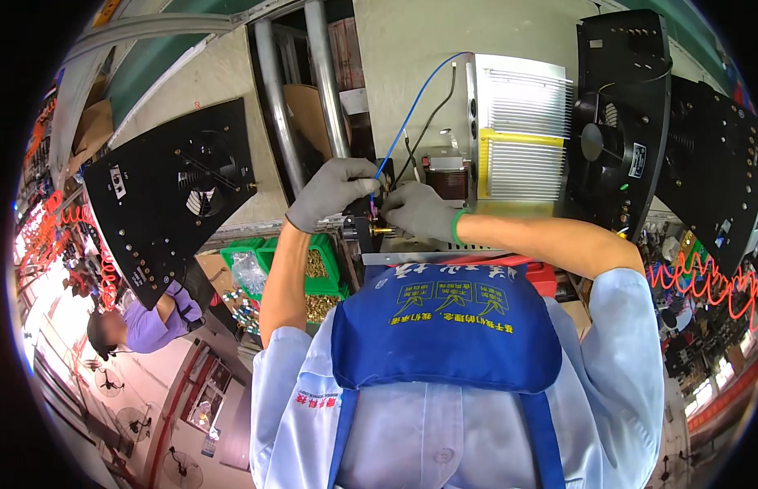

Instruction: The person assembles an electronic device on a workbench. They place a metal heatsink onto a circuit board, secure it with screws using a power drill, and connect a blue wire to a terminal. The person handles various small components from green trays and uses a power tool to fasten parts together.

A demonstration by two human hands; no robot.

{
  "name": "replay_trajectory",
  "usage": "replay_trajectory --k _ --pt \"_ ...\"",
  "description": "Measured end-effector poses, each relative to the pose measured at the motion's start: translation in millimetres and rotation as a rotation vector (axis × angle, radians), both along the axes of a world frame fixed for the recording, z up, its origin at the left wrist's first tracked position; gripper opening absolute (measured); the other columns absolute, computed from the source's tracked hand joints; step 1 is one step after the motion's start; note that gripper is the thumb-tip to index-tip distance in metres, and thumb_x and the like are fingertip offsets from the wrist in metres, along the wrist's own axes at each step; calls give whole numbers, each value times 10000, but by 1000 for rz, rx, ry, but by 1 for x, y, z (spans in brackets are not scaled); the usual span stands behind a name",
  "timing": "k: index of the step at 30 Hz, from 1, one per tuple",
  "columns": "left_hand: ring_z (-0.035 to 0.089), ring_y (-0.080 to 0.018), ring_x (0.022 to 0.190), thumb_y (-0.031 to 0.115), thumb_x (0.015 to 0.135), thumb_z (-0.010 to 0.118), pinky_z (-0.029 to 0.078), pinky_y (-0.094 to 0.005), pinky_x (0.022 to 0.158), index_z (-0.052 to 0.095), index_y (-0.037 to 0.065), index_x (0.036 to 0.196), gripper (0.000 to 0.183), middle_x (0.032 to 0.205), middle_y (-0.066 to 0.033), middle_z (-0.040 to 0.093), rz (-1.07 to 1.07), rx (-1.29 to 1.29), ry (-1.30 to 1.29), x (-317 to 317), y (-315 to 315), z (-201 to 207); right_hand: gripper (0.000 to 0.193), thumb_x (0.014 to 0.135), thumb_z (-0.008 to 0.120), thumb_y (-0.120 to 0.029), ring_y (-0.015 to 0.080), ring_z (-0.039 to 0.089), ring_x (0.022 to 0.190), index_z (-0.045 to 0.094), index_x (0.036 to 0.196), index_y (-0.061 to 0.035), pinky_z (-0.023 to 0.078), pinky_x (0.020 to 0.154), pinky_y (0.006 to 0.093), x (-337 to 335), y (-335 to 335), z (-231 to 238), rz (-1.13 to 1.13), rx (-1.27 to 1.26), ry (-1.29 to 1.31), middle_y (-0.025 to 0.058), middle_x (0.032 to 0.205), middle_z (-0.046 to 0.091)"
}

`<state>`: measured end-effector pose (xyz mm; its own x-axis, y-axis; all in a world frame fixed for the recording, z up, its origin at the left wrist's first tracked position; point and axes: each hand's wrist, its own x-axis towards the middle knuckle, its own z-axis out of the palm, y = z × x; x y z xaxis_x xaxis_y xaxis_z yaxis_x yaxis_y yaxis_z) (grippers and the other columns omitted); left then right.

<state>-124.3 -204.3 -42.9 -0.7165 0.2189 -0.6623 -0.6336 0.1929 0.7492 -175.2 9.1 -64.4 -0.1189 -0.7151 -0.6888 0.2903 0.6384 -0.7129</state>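
My left hand (334,194), in a grey glove, comes in from the left with thumb and fingers pinched on the lower end of a blue wire (417,99). My right hand (424,213), gloved in grey with a green cuff, meets it from the right. Its fingers are curled close together near the same spot; what they hold is hidden. Just below the fingertips sits a black block (358,230) with a brass fitting (384,231). A black cable (441,114) runs up behind the hands. Beside them stands a small transformer-like part (448,181).
A finned silver heat sink (521,94) with a yellow band stands right of my hands. Black panels with fans stand at the right (619,122) and left (179,179). Green bins (318,281) of small parts are at lower left. A person in purple (159,322) is farther left.
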Motion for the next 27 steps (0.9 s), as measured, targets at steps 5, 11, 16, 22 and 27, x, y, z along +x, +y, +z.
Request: replay_trajectory --k 5,11,16,22,27 --pt "660 -142 881 87 925 666 533 -316 825 721 -53 1060 202 919 -93 723 -52 -137 39 1 -2 0 285 896 627 -133 209 743 720 736 1065 68 589 632 317 16 -8 -4 -73 43 -49 143 846 717" --pt "648 -126 892 111 946 664 521 -297 831 713 -55 1088 223 924 -77 719 98 -96 50 20 -1 -8 294 896 624 -63 234 742 727 693 1118 117 616 650 311 12 -12 9 -185 94 -259 171 961 714" --pt "634 -106 870 158 965 672 512 -268 800 703 -48 1122 261 927 -60 712 204 -28 53 30 1 -14 255 901 644 -3 257 735 833 679 1099 155 655 712 312 18 -11 6 -372 119 -479 200 1041 698" --pt "610 -73 825 204 962 688 491 -227 736 703 -33 1129 290 919 -36 706 261 -23 35 32 6 -10 260 956 651 -49 256 717 896 671 1123 150 667 711 325 19 -10 2 -310 129 -440 202 1055 692" --pt "605 -64 814 209 964 691 485 -222 726 704 -21 1136 288 921 -23 706 250 -30 17 29 7 -5 282 976 660 -128 183 699 662 692 1114 116 601 587 296 14 -11 13 -235 166 -372 162 901 719"
